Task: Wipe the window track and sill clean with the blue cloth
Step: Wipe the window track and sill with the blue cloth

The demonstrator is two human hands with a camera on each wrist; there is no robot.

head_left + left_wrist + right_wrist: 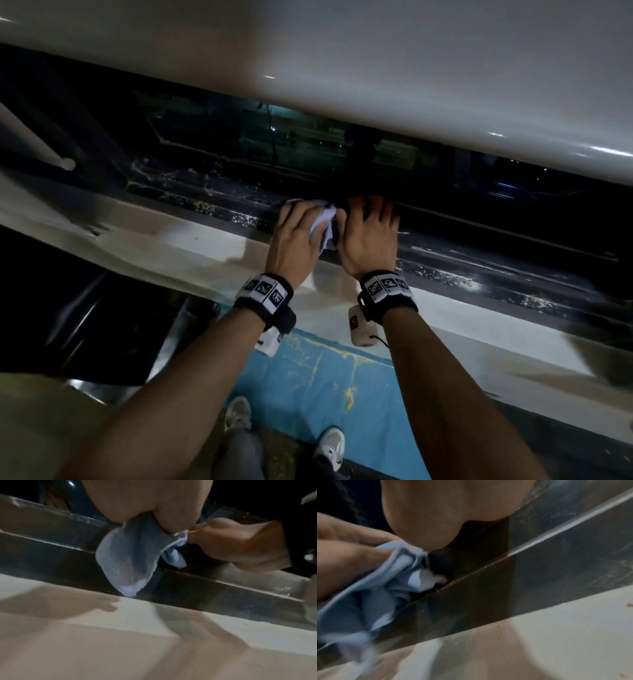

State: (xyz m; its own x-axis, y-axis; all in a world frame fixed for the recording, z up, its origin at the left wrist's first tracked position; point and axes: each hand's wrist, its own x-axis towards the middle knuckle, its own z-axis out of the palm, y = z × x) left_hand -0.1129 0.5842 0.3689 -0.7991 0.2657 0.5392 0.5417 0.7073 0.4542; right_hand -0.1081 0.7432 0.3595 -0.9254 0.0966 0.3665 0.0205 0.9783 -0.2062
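The blue cloth (323, 222) is bunched over the dark window track (205, 202), between my two hands. My left hand (299, 226) grips it, fingers curled round the bunch. In the left wrist view a fold of the cloth (126, 561) hangs from that hand down to the track's (51, 555) front rail. My right hand (371, 219) lies just right of the cloth with its fingers spread straight on the track and its thumb against the cloth's edge. The pale sill (171, 240) runs below the track. In the right wrist view the cloth (368, 595) sits in the track's (539, 581) groove.
Yellowish grit (445, 274) dots the track on both sides of my hands. A white window frame (376, 68) overhangs the track. Below the sill is a blue painted wall (308, 377), with my shoes (238, 413) at its foot. A white rod (34, 144) juts in at the left.
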